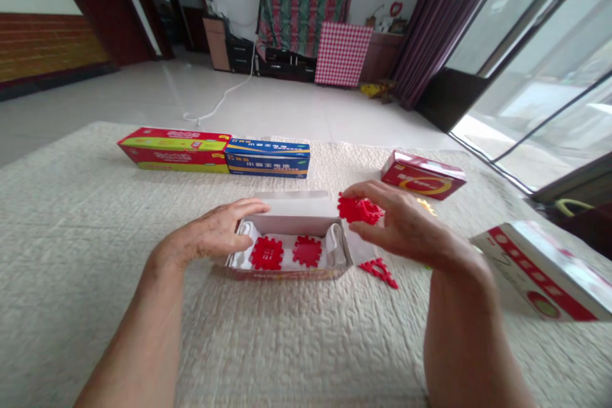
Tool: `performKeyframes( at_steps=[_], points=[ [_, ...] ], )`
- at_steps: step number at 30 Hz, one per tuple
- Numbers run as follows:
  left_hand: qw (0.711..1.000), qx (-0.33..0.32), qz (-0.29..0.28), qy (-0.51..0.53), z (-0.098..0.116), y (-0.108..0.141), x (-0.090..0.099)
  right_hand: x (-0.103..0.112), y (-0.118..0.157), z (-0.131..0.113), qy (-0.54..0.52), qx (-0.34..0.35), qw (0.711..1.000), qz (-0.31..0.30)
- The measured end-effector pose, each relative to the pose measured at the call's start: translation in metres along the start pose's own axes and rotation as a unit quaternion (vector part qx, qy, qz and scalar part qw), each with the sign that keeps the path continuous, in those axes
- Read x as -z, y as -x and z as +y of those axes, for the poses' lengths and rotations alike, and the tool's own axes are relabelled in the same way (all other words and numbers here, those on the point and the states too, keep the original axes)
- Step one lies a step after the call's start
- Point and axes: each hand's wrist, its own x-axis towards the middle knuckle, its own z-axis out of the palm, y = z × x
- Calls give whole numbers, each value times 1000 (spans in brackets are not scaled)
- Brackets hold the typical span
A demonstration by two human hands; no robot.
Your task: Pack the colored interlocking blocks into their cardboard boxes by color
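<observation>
Inspecting remotely, I find the left hand [213,229] spread at one end of the box [294,224], apparently to steady it, the right hand [404,223] pinching red plastic [356,211] near the other, and two red squares [266,254] lying apart inside, presumably avoiding overlap.

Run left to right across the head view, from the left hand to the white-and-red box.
Left hand, left notched red square, right notched red square, right hand, white-and-red box.
</observation>
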Motion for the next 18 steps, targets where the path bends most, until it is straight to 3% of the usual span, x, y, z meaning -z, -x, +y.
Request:
performKeyframes(
  at_steps=[3,6,10,18],
  points=[
    [1000,0,-4,2,1,0,0,-12,-4,-41,-33,36,996,-74],
    [1000,2,1,6,1,-1,0,-29,-7,-58,-31,28,991,-128],
    [1000,-6,4,8,1,0,-1,-42,-10,-55,-24,13,989,-147],
    [1000,-5,6,7,4,0,1,-42,-11,-50,-30,4,990,-141]
  ],
)
